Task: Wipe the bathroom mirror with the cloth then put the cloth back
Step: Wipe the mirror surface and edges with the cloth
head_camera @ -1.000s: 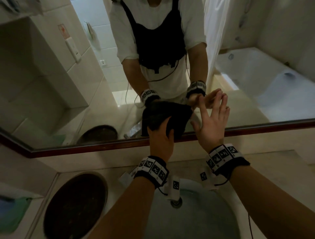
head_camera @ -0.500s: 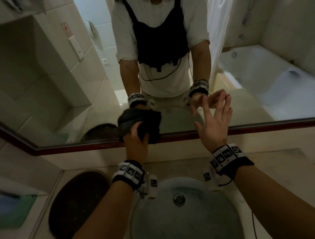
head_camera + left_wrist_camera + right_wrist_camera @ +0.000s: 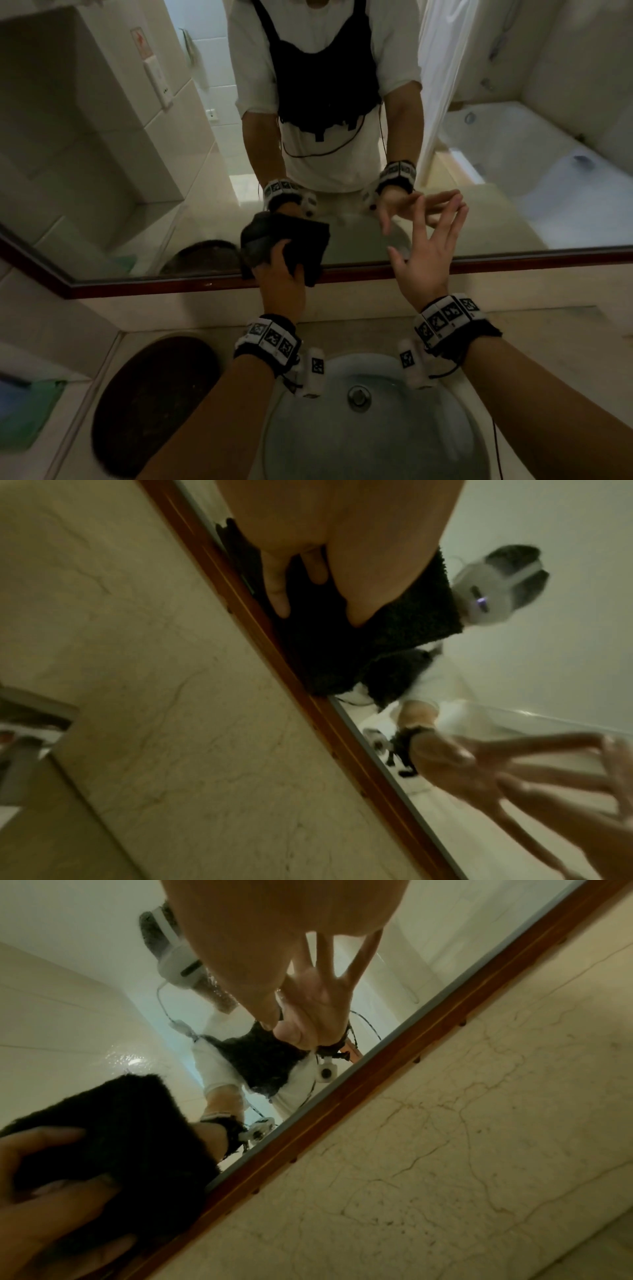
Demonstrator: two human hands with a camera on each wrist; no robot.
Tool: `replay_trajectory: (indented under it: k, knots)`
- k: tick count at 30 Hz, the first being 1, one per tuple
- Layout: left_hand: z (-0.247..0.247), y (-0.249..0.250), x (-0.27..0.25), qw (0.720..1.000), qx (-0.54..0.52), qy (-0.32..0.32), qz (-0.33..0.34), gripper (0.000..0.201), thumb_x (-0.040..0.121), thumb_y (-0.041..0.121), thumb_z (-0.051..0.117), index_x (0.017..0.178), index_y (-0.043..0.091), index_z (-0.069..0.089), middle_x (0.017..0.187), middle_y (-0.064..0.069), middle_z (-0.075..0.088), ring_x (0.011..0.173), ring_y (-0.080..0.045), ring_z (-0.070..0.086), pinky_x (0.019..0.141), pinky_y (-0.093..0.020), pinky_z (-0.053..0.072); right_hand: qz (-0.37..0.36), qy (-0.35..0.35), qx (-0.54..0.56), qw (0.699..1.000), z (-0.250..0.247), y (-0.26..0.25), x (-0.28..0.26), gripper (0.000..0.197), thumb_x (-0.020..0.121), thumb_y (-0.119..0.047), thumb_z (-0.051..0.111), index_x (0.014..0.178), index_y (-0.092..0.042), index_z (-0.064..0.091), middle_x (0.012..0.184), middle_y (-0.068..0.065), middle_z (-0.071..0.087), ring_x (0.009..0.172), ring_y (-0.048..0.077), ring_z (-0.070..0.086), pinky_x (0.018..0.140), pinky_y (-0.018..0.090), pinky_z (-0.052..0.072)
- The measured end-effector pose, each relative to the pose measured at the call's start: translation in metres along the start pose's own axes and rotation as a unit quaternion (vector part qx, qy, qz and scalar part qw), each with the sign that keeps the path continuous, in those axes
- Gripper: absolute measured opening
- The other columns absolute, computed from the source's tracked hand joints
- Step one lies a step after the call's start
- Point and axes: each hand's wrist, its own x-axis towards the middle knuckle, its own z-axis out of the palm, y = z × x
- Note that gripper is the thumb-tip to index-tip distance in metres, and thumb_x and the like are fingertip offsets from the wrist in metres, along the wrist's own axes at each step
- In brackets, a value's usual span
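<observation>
Our left hand (image 3: 281,279) curls its fingers around the dark cloth (image 3: 301,236), pressing it on the mirror (image 3: 120,154) at its lower frame (image 3: 171,286). Right of it, apart, our right hand (image 3: 426,263) is spread wide, holding nothing, fingertips (image 3: 457,205) meeting the glass. The sink (image 3: 376,445) lies below both wrists.

**Counter: surface log**

Pale stone counter (image 3: 565,322), head view only. A round sink (image 3: 376,445) is sunk into the slab at centre. Its metal drain (image 3: 358,394) sits towards the back of the basin. Just left of the sink a dark round disc (image 3: 154,404) lies flat; mat or lid, cannot tell. Further left, past a raised seam, is a flat green piece (image 3: 30,414) with something blue (image 3: 13,390) on it. Both are too dim to identify, and whether they lie on the same slab is unclear.
</observation>
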Motion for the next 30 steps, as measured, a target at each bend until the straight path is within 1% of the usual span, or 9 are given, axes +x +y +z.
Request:
replay_trajectory:
  k: [2, 4, 8, 10, 15, 21, 25, 27, 30]
  knots:
    - [0.002, 0.006, -0.006, 0.998, 0.005, -0.048, 0.029, 0.052, 0.09, 0.009, 0.066, 0.138, 0.011, 0.048, 0.141, -0.027, 0.04, 0.13, -0.045, 0.036, 0.111, -0.058, 0.032, 0.001, -0.001, 0.004, 1.0, 0.003, -0.008, -0.006, 0.103, 0.085, -0.034, 0.071, 0.155, -0.041, -0.005, 0.16, 0.016, -0.024, 0.148, 0.038, -0.02, 0.117, 0.051, 0.003]
    - [-0.002, 0.008, -0.007, 0.997, -0.001, -0.077, 0.032, 0.054, 0.09, 0.011, 0.066, 0.141, 0.014, 0.047, 0.144, -0.025, 0.039, 0.134, -0.045, 0.032, 0.114, -0.057, 0.028, -0.002, -0.006, 0.004, 1.0, 0.006, -0.017, -0.014, 0.1, 0.086, -0.033, 0.071, 0.153, -0.045, -0.002, 0.161, 0.012, -0.024, 0.149, 0.036, -0.018, 0.117, 0.056, 0.007]
    - [-0.013, 0.003, -0.004, 0.995, -0.03, -0.087, 0.041, 0.055, 0.092, 0.013, 0.064, 0.143, 0.017, 0.046, 0.146, -0.021, 0.038, 0.133, -0.043, 0.033, 0.111, -0.055, 0.034, -0.015, -0.026, -0.005, 1.0, 0.009, -0.035, -0.027, 0.093, 0.088, -0.033, 0.069, 0.153, -0.048, 0.004, 0.163, 0.003, -0.022, 0.151, 0.032, -0.012, 0.117, 0.064, 0.012]
    - [-0.017, -0.001, -0.003, 0.995, -0.04, -0.083, 0.046, 0.054, 0.093, 0.015, 0.063, 0.143, 0.017, 0.044, 0.145, -0.022, 0.038, 0.132, -0.042, 0.035, 0.109, -0.056, 0.035, -0.025, -0.025, -0.008, 0.999, 0.008, -0.045, -0.032, 0.091, 0.088, -0.033, 0.069, 0.154, -0.045, 0.009, 0.163, 0.002, -0.019, 0.151, 0.031, -0.008, 0.117, 0.064, 0.014]
    - [-0.025, -0.012, 0.003, 0.996, -0.06, -0.061, 0.01, 0.058, 0.094, 0.023, 0.062, 0.145, 0.03, 0.036, 0.151, -0.016, 0.028, 0.137, -0.037, 0.032, 0.112, -0.054, 0.034, -0.045, -0.029, -0.035, 0.998, 0.007, -0.061, -0.037, 0.088, 0.087, -0.035, 0.069, 0.155, -0.039, 0.012, 0.164, 0.005, -0.016, 0.151, 0.031, -0.007, 0.119, 0.061, 0.013]
    - [-0.033, -0.013, 0.008, 0.997, -0.06, -0.036, -0.017, 0.07, 0.087, 0.016, 0.072, 0.144, 0.032, 0.035, 0.149, -0.017, 0.029, 0.137, -0.035, 0.032, 0.114, -0.049, 0.035, -0.08, -0.029, -0.038, 0.996, 0.017, -0.063, -0.035, 0.09, 0.085, -0.031, 0.071, 0.154, -0.041, 0.015, 0.165, 0.007, -0.012, 0.152, 0.031, -0.008, 0.118, 0.061, 0.012]
    - [-0.037, -0.012, 0.009, 0.999, -0.039, -0.005, -0.016, 0.069, 0.085, 0.012, 0.073, 0.143, 0.026, 0.039, 0.144, -0.021, 0.034, 0.132, -0.037, 0.037, 0.112, -0.049, 0.037, -0.1, -0.018, -0.033, 0.994, 0.031, -0.065, -0.034, 0.088, 0.084, -0.033, 0.07, 0.156, -0.036, 0.019, 0.164, 0.011, -0.013, 0.15, 0.038, -0.011, 0.117, 0.063, 0.014]
    - [-0.038, -0.012, 0.01, 0.999, -0.024, 0.009, -0.028, 0.067, 0.085, 0.01, 0.073, 0.143, 0.02, 0.041, 0.142, -0.021, 0.035, 0.13, -0.036, 0.038, 0.114, -0.04, 0.034, -0.11, -0.012, -0.017, 0.994, 0.038, -0.064, -0.035, 0.089, 0.082, -0.028, 0.073, 0.155, -0.033, 0.022, 0.164, 0.015, -0.012, 0.149, 0.041, -0.012, 0.116, 0.065, 0.016]
    - [-0.036, -0.013, 0.011, 0.999, -0.014, 0.022, -0.028, 0.064, 0.086, 0.011, 0.073, 0.143, 0.016, 0.043, 0.141, -0.02, 0.038, 0.13, -0.033, 0.038, 0.107, -0.028, 0.028, -0.128, 0.017, 0.001, 0.992, 0.047, -0.062, -0.037, 0.09, 0.077, -0.023, 0.078, 0.154, -0.029, 0.031, 0.163, 0.023, -0.004, 0.148, 0.046, -0.007, 0.113, 0.066, 0.022]
